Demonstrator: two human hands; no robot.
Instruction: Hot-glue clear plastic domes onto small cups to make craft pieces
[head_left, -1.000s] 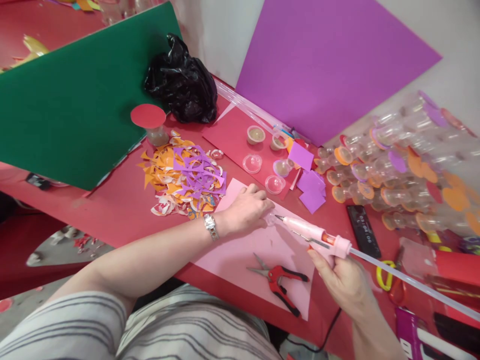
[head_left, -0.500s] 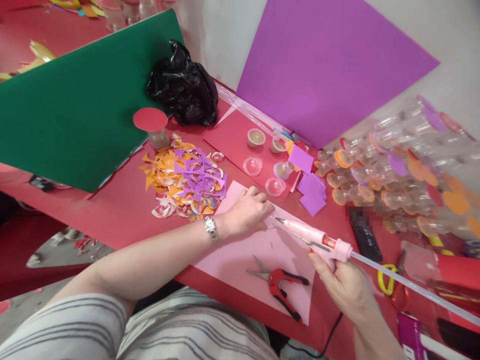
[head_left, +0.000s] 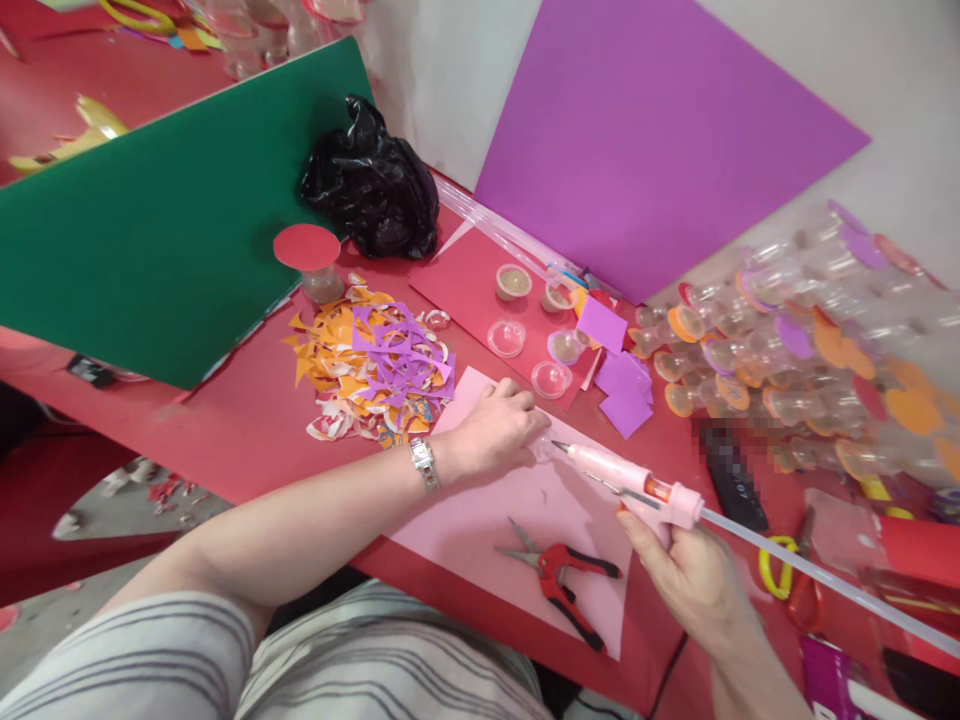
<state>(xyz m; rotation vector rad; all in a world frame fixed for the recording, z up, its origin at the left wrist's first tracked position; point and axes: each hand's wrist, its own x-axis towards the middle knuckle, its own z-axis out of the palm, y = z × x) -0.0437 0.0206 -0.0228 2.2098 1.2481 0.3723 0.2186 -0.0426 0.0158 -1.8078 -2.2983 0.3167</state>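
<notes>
Glue gun [head_left: 611,465]: right of middle, in the right hand's [head_left: 694,570] tight grip, tip by the clear piece.
Clear piece [head_left: 542,449]: in the left hand's [head_left: 499,430] grip, likely to stop slips.
Pink sheet [head_left: 457,525]: underneath, maybe guarding the counter [head_left: 217,440].
Cutters [head_left: 555,565]: below, near.

The glue gun [head_left: 611,472] looks like smooth pink plastic with a metal tip. Glossy, crinkled black plastic forms the bag [head_left: 375,185]. The snips [head_left: 555,572] have metal blades; the purple sheet [head_left: 645,130] looks like smooth, matt paper.
</notes>
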